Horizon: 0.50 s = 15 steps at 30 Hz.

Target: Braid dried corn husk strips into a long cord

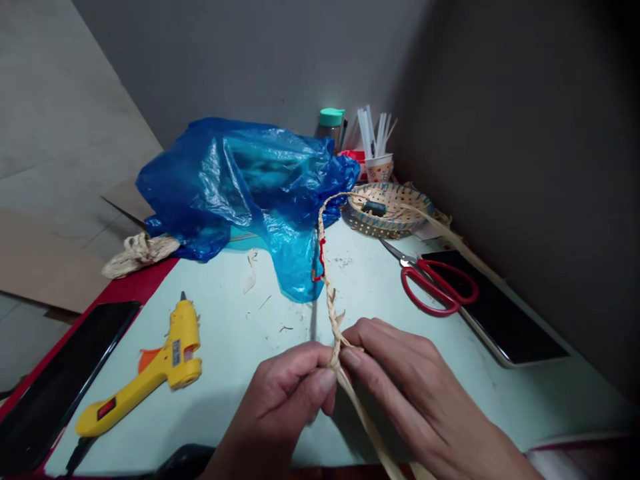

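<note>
A pale straw-coloured braid [331,303] runs from the woven basket [423,200] at the back down to my hands. My left hand [295,393] pinches the lower end of the braid between thumb and fingers. Close beside it, my right hand [400,387] has thumb and forefinger closed on the same fibres. Below the fingers, loose flat fibre strands [367,423] trail toward me. A red thread [321,260] lies along the upper part of the braid.
A yellow glue gun [177,347] lies left and red-handled scissors [433,287] lie right, partly over a dark phone [510,313]. Another black phone [70,373] is at the left edge. Behind are a blue plastic bag [240,180] and a paper cup [379,168] holding glue sticks.
</note>
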Each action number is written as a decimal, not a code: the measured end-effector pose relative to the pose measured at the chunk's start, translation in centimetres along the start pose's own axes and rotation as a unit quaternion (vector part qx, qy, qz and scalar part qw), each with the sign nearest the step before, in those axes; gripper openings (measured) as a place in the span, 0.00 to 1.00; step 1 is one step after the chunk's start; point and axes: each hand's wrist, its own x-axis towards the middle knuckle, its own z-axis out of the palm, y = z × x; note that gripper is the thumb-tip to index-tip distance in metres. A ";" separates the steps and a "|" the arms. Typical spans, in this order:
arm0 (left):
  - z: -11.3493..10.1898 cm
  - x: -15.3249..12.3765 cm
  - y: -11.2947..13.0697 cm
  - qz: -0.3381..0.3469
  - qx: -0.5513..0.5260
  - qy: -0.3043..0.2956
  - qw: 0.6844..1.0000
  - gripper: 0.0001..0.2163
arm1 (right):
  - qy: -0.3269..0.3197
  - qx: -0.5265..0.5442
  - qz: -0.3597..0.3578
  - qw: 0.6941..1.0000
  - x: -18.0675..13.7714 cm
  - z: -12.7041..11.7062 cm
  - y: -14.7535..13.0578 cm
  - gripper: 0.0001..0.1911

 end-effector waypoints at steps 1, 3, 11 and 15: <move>0.0 0.0 0.1 -0.003 0.003 -0.002 1.000 0.12 | 0.005 -0.006 -0.005 1.000 0.1 -0.1 0.0 0.13; -0.1 0.0 0.2 -0.015 -0.001 -0.006 1.000 0.11 | 0.018 -0.015 -0.003 1.000 0.3 -0.3 0.1 0.14; 0.2 0.0 0.6 -0.046 -0.026 0.005 0.999 0.11 | 0.038 0.001 0.013 0.999 0.7 -0.5 0.0 0.14; 0.0 0.0 -0.4 -0.056 -0.048 0.037 0.997 0.18 | 0.007 -0.037 -0.039 0.999 0.2 -0.5 -0.4 0.10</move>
